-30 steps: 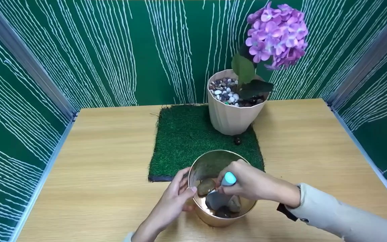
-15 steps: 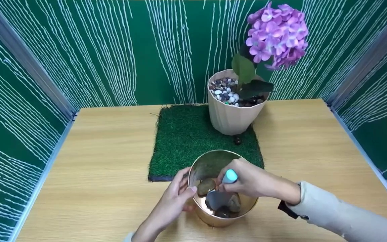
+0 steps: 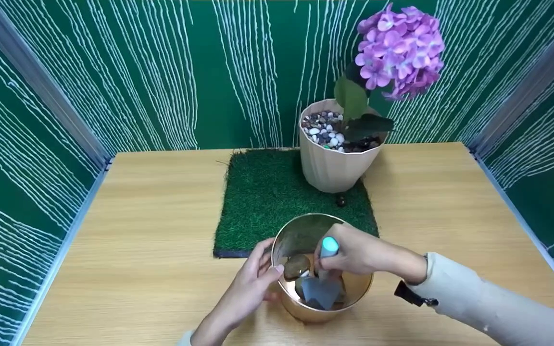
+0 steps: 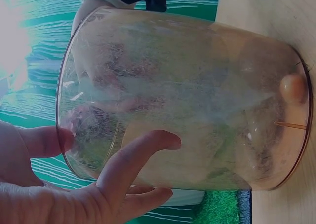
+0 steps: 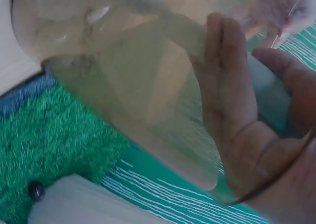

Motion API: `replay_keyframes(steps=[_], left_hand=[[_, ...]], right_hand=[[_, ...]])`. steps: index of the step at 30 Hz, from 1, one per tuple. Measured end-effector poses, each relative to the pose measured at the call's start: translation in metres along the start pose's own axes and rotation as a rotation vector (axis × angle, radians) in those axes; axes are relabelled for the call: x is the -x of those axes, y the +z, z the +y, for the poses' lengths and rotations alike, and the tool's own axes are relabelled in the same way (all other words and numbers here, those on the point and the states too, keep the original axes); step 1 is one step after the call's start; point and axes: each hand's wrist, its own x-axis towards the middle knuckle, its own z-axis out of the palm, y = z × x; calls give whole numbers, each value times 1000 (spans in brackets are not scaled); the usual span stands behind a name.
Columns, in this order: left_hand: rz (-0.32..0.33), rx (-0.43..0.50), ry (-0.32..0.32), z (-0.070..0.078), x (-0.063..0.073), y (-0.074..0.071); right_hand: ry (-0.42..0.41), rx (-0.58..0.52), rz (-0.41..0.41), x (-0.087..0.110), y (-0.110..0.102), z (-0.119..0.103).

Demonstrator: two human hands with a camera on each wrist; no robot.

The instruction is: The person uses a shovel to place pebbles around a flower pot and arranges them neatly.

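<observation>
A see-through amber pot (image 3: 301, 312) stands on the table, with several large smooth stones (image 3: 297, 265) at its bottom. My left hand (image 3: 253, 276) holds the pot's left side, thumb at the rim and fingers curved along the outer wall. Inside the pot, my right hand (image 3: 354, 252) grips the turquoise handle of a small trowel (image 3: 321, 290). Its grey blade points down among the stones and covers some of them. Through the scratched wall, the left wrist view shows a round stone (image 4: 294, 88) near the base.
Behind the pot lies a square of artificial grass (image 3: 262, 202). On it stands a cream planter (image 3: 334, 168) with pebbles and a purple hydrangea (image 3: 402, 53). One dark round stone (image 3: 340, 200) sits just in front of the planter. Green walls (image 3: 238, 72) with white lines enclose the table.
The trowel blade has swung slightly right and toward the front of the pot, its handle tipping more upright. The left hand keeps its hold on the pot.
</observation>
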Motion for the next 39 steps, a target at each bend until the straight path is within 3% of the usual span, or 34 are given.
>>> replay_keyframes(steps=[11, 39], left_hand=[[6, -20, 0, 0, -2, 0], [0, 9, -8, -2, 0, -1]], right_hand=[[-4, -79, -41, -1, -1, 3], [36, -270, -45, 6, -14, 0]])
